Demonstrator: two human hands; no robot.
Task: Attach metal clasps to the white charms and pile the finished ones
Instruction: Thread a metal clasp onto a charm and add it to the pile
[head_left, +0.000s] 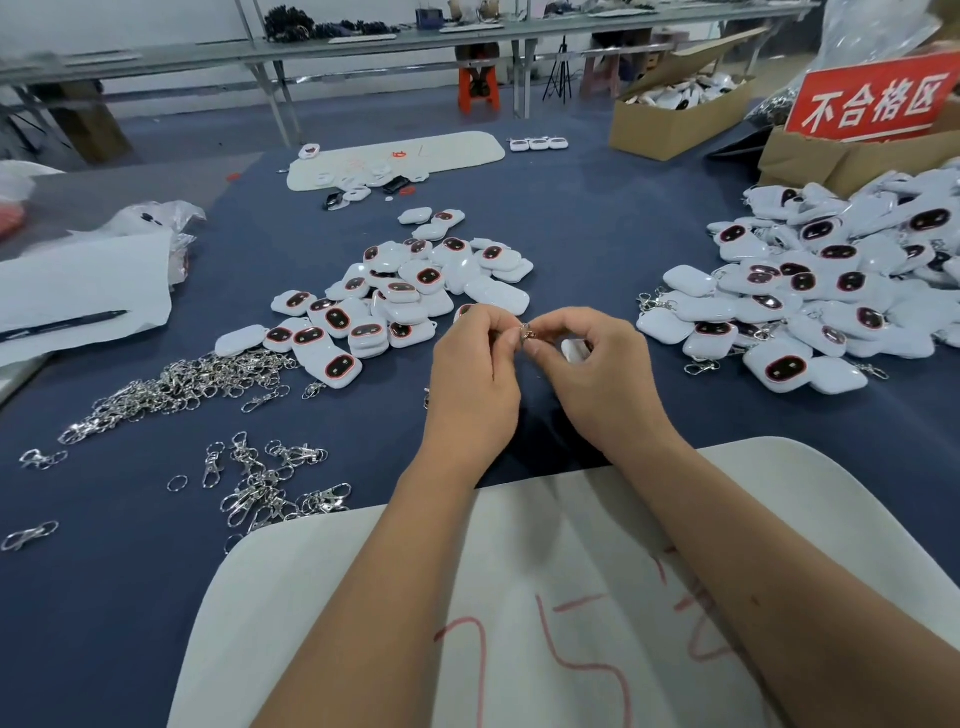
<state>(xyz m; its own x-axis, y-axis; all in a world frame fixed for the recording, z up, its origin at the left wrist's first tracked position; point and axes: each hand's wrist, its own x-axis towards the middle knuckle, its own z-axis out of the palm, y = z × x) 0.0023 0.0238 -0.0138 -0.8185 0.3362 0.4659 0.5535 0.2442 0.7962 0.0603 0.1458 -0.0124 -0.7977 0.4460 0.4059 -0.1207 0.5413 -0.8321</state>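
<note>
clasp (525, 331) pinched, white charm (574, 351) beside

The table (597, 218) is covered with dark blue cloth. At 12 o'clock, long grey workbenches (363, 44) on metal legs run across the room against a pale wall (130, 21). An orange stool (479, 89) stands under one bench. At 1 o'clock sits an open cardboard box (670, 127); at 2 o'clock, a red sign (872, 101) with white characters. The floor (395, 111) is grey-blue. Lighting is even.
</note>
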